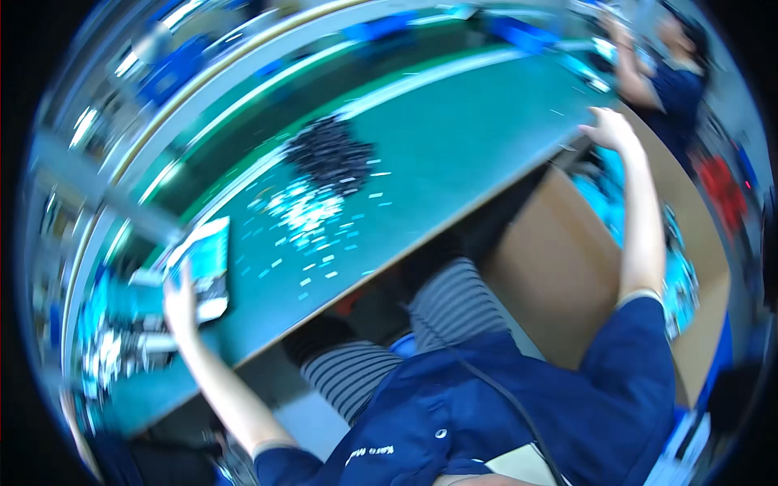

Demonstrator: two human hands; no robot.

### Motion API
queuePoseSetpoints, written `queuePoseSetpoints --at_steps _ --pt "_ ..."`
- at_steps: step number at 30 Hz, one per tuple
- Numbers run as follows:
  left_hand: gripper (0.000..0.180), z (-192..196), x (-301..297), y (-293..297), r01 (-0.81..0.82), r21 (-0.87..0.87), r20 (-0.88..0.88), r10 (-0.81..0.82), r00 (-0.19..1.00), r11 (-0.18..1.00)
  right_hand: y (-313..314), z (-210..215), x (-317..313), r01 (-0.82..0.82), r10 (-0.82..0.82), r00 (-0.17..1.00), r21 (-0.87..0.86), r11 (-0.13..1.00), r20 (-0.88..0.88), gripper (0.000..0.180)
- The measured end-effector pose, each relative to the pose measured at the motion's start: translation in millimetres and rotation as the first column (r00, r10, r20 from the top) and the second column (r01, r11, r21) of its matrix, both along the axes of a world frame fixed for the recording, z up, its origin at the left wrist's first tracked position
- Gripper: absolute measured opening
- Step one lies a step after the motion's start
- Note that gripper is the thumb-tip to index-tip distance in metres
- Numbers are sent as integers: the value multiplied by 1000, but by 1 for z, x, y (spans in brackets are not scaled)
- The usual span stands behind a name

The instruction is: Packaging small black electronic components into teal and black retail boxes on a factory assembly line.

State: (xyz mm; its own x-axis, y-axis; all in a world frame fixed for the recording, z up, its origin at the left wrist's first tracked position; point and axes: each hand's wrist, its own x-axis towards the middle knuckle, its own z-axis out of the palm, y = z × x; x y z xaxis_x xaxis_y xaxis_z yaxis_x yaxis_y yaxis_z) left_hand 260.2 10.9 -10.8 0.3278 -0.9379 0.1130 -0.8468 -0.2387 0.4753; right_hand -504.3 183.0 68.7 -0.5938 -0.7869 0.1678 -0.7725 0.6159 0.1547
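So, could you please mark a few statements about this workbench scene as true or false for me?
1. The left hand is at a flat blue and white tray near the bench edge. True.
2. The right hand grips the dark pile of small parts. False: it is far from the pile, out at the far end of the green table.
3. Small pale pieces lie scattered on the table. True.
4. A brown cardboard box stands on the tabletop. False: it sits beside the table, below its edge.
5. The person wears striped trousers. True.
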Motion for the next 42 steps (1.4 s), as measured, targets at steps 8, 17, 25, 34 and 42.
queuePoseSetpoints --at_steps 8,17,25,34,42 --pt "106 18 -68 18 -283 183 225 240 944 942 -168 -5 191 -671 811 560 -481 565 172 51" --pt "90 35 -100 -18 -227 421 380 56 923 878 -316 -100 286 -485 756 472 -582 653 454 34" --pt "80 19 -149 -37 -57 111 442 2 897 992 -328 -112 283 -492 796 451 -632 600 404 30" --pt "85 20 -147 -19 115 -1 364 -107 925 993 -310 -96 292 -361 758 404 -672 647 512 20" --pt "95 33 -157 -4 230 134 414 -265 871 964 -313 -104 290 -343 796 314 -719 604 518 20"
